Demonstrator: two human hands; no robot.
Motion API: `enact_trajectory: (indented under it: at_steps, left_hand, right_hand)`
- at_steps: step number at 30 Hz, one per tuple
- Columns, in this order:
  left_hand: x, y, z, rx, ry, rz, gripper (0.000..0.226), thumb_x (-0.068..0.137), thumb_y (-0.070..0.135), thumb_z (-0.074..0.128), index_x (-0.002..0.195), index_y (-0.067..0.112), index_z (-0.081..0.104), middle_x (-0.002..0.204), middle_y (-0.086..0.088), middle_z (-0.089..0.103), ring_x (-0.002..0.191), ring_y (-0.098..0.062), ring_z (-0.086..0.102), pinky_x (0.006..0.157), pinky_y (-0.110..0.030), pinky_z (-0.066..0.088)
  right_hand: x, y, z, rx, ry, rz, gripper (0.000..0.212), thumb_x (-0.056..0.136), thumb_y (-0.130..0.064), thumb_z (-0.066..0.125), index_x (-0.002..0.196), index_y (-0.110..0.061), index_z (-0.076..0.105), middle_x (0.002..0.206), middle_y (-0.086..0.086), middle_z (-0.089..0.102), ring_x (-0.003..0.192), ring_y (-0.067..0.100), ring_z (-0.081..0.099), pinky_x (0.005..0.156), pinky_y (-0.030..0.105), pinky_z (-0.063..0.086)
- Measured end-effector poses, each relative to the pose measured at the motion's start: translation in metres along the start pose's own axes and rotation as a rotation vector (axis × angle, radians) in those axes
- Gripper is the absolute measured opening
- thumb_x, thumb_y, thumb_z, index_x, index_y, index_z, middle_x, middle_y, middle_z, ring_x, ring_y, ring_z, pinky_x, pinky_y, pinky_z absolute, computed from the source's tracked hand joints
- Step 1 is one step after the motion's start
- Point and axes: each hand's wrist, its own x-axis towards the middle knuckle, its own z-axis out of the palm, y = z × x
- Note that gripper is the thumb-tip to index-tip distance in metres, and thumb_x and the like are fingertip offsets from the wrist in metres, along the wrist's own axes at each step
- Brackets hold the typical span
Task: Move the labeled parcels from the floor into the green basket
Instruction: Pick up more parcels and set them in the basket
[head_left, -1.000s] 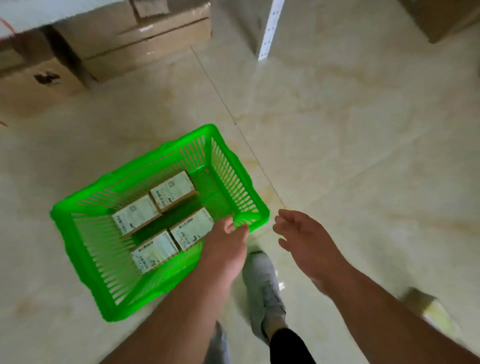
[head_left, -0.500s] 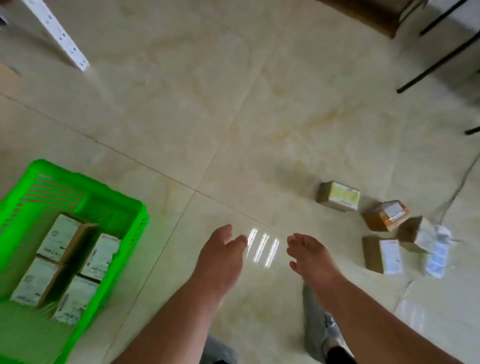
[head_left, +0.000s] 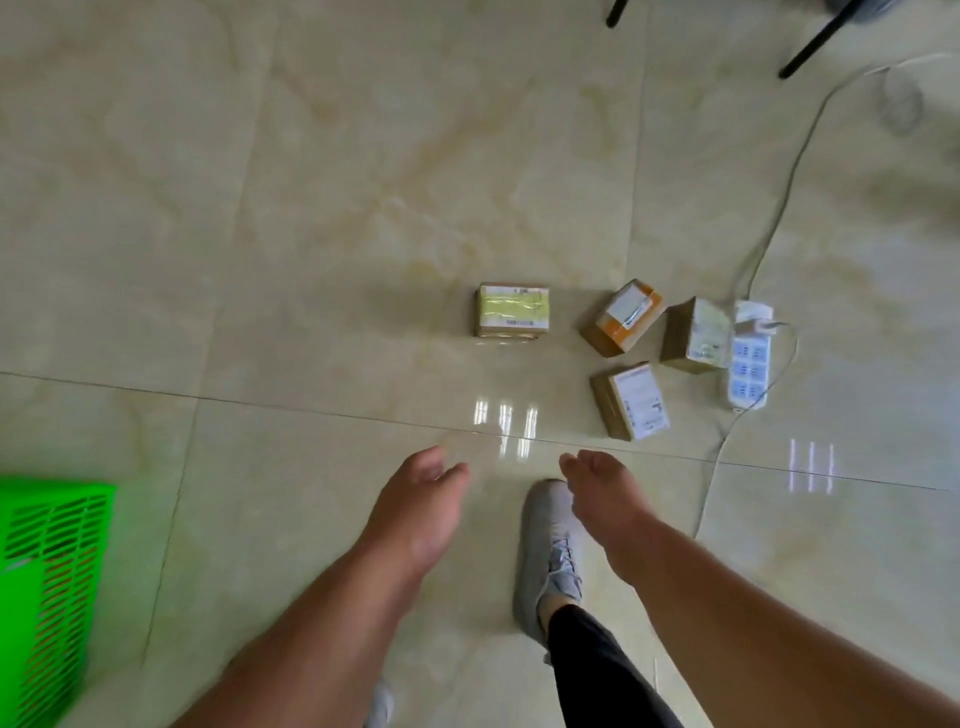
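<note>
- Four small brown cardboard parcels with printed labels lie on the glossy beige tiled floor (head_left: 260, 234), so in my judgement a good share of the work is left.
- The yellow-taped parcel (head_left: 512, 310) sits apart from the others; the orange-taped parcel (head_left: 622, 318), the white-labelled parcel (head_left: 629, 401) and the tilted brown parcel (head_left: 695, 335) cluster near a white power strip (head_left: 748, 371).
- The green slatted plastic basket (head_left: 49, 582) shows only at the lower left edge; its contents cannot be seen.
- The left hand (head_left: 415, 512) hangs loosely curled, holding nothing.
- The right hand (head_left: 605, 493) is likewise relaxed and empty, above a grey shoe (head_left: 548, 551).
- Next step, likely: reach for a parcel.
</note>
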Motion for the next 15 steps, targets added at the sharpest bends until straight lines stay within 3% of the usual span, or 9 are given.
enact_trajectory:
  at_steps: [2, 5, 8, 12, 15]
  left_hand:
    - [-0.005, 0.011, 0.036, 0.002, -0.018, -0.015, 0.080, 0.067, 0.054, 0.061, 0.143, 0.028, 0.056, 0.141, 0.006, 0.059, 0.125, -0.015, 0.060, 0.110, -0.041, 0.047]
    - [-0.008, 0.023, 0.080, 0.024, -0.030, -0.017, 0.080, 0.068, 0.054, 0.060, 0.143, 0.027, 0.056, 0.142, 0.005, 0.059, 0.125, -0.016, 0.060, 0.111, -0.041, 0.046]
    - [-0.011, 0.026, 0.113, 0.051, -0.058, -0.017, 0.080, 0.069, 0.054, 0.061, 0.144, 0.027, 0.055, 0.141, 0.006, 0.058, 0.126, -0.016, 0.059, 0.112, -0.041, 0.045]
    - [-0.012, 0.022, 0.138, 0.058, -0.075, -0.004, 0.079, 0.069, 0.051, 0.062, 0.143, 0.025, 0.056, 0.143, 0.005, 0.059, 0.126, -0.014, 0.058, 0.110, -0.042, 0.047]
    - [-0.013, 0.018, 0.148, 0.068, -0.072, -0.009, 0.081, 0.069, 0.049, 0.062, 0.145, 0.022, 0.055, 0.145, 0.003, 0.058, 0.128, -0.015, 0.058, 0.111, -0.042, 0.046]
  right_hand:
    - [0.013, 0.011, -0.031, -0.019, 0.013, 0.003, 0.020, 0.098, -0.036, 0.053, 0.094, -0.019, 0.062, 0.089, 0.006, 0.062, 0.084, 0.025, 0.057, 0.081, 0.039, 0.050]
    - [0.031, 0.026, -0.073, -0.020, 0.048, 0.016, 0.039, 0.097, -0.041, 0.053, 0.119, -0.011, 0.066, 0.110, 0.013, 0.070, 0.094, 0.028, 0.062, 0.089, 0.041, 0.053]
    - [0.041, 0.039, -0.105, 0.002, 0.081, 0.053, 0.040, 0.098, -0.038, 0.053, 0.121, -0.008, 0.066, 0.116, 0.017, 0.070, 0.105, 0.036, 0.067, 0.090, 0.041, 0.053]
    - [0.047, 0.061, -0.128, 0.025, 0.109, 0.065, 0.033, 0.099, -0.029, 0.053, 0.119, -0.005, 0.064, 0.102, 0.014, 0.062, 0.113, 0.039, 0.062, 0.090, 0.041, 0.048]
    - [0.045, 0.075, -0.137, 0.026, 0.100, 0.082, 0.039, 0.102, -0.029, 0.052, 0.131, -0.005, 0.060, 0.122, 0.020, 0.066, 0.119, 0.039, 0.062, 0.088, 0.038, 0.049]
